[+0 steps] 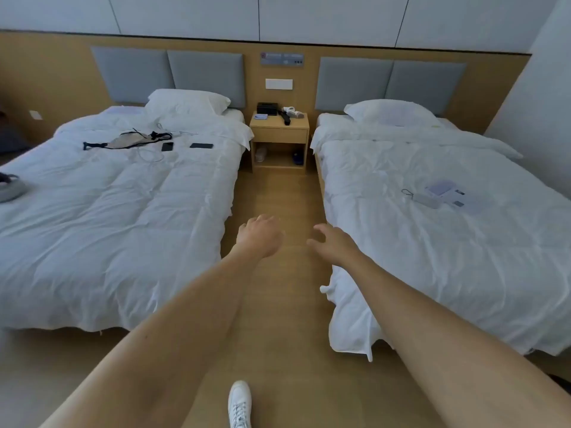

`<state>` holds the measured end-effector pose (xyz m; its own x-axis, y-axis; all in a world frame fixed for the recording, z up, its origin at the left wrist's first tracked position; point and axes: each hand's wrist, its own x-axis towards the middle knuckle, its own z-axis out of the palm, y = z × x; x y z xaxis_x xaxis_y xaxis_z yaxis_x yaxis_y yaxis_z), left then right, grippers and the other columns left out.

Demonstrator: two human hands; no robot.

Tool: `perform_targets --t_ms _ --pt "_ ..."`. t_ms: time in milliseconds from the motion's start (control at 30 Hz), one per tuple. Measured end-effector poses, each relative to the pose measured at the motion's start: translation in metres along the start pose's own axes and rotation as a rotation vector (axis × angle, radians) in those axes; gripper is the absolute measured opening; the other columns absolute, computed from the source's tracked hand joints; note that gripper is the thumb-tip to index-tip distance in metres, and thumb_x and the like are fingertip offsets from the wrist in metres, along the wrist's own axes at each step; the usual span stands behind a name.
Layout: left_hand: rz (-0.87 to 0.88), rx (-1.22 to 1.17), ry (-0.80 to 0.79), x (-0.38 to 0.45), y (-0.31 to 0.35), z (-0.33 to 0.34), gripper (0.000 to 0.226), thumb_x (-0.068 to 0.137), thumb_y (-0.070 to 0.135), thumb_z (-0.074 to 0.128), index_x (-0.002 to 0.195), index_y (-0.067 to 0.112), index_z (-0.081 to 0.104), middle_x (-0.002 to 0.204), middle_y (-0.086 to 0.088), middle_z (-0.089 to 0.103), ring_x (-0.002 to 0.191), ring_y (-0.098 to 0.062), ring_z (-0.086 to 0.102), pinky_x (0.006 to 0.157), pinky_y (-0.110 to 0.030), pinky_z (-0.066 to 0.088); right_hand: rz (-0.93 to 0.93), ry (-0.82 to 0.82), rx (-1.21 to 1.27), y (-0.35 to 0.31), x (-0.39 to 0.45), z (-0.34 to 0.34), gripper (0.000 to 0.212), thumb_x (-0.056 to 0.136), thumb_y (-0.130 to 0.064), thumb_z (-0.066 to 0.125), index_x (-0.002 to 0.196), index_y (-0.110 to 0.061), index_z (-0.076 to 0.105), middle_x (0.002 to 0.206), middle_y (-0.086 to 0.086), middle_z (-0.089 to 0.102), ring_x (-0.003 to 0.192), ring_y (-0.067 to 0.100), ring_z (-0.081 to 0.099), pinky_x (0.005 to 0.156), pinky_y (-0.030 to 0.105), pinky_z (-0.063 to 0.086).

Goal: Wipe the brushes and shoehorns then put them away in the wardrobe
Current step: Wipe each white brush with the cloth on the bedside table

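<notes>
Head view: the left hand (259, 236) and right hand (332, 244) reach forward over the wooden floor (278, 196), fingers loosely spread, holding nothing. Dark and white items, likely brushes and shoehorns (290, 114), lie on the wooden nightstand tabletop (279, 122). Best walk closer before grasping.

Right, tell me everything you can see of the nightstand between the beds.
The nightstand looks like light wood, with one closed drawer above an open shelf. It stands upright on the floor against the headboard wall, between the two beds. On top sit a black box, a small blue item and a white and black object. The shelf holds something pale and something dark blue, both too blurred to identify.
</notes>
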<state>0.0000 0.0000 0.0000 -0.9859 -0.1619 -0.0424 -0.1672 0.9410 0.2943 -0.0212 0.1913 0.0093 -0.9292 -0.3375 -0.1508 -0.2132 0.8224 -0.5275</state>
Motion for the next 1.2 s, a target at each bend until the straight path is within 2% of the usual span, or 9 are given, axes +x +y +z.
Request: perform_targets --t_ms 333,667,967,1200 --pt "0.074 -0.007 -0.068 0.131 -0.032 0.0 0.046 0.098 0.037 0.04 0.142 0.021 0.044 0.143 -0.006 0.048 0.128 -0.028 0.048 0.103 -0.046 0.038 0.139 -0.069 -0.05 -0.02 0.127 -0.001 0.062 0.096 -0.044 0.058 0.151 -0.021 0.038 0.156 0.007 0.04 0.138 0.027 0.045 0.109 0.04 0.043" --pt "0.091 0.044 -0.149 0.252 -0.094 -0.011 0.045 0.096 0.034 0.038 0.139 0.023 0.046 0.135 -0.007 0.053 0.122 -0.028 0.05 0.1 -0.047 0.038 0.17 -0.071 -0.037 -0.056 0.248 0.01 0.059 0.096 -0.045 0.057 0.148 -0.022 0.042 0.154 0.003 0.044 0.136 0.026 0.048 0.107 0.038 0.045" --pt "0.081 0.051 -0.201 0.358 -0.097 -0.003 0.05 0.096 0.034 0.038 0.144 0.024 0.039 0.141 -0.009 0.049 0.126 -0.03 0.049 0.103 -0.048 0.037 0.178 -0.11 0.001 -0.046 0.357 0.005 0.062 0.096 -0.042 0.059 0.15 -0.021 0.039 0.156 0.004 0.041 0.139 0.026 0.044 0.107 0.037 0.043" --pt "-0.003 0.055 -0.194 0.469 -0.09 -0.006 0.054 0.092 0.028 0.039 0.146 0.027 0.038 0.145 -0.007 0.047 0.129 -0.028 0.048 0.109 -0.049 0.035 0.126 -0.164 0.038 -0.029 0.483 -0.016 0.062 0.096 -0.041 0.06 0.151 -0.022 0.039 0.155 0.004 0.043 0.138 0.026 0.045 0.109 0.039 0.043"
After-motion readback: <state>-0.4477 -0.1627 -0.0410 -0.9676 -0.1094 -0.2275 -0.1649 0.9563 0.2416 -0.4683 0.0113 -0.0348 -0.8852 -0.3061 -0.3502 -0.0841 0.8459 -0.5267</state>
